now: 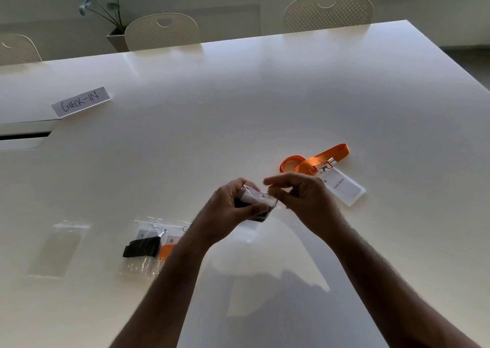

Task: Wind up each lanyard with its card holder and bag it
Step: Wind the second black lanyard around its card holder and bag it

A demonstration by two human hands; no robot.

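Observation:
My left hand (pixel 228 212) grips a wound black lanyard with its card holder (pixel 254 202) above the table's middle. My right hand (pixel 302 199) pinches the same bundle at its right end, near a small metal ring. Whether a clear bag is around the bundle I cannot tell. An unwound orange lanyard (pixel 313 160) lies to the right, clipped to a card holder (pixel 343 187) with a name card. A filled bag with a black lanyard (pixel 141 247) lies at lower left, and a second filled bag with an orange lanyard (pixel 169 244) partly under my left forearm. An empty clear bag (pixel 59 247) lies further left.
A white paper sign reading CHECK-IN (pixel 81 101) lies at the far left of the white table (pixel 265 95). A cable slot (pixel 23 135) opens at the left edge. Perforated chairs (pixel 162 31) and a potted plant (pixel 106 5) stand behind the table.

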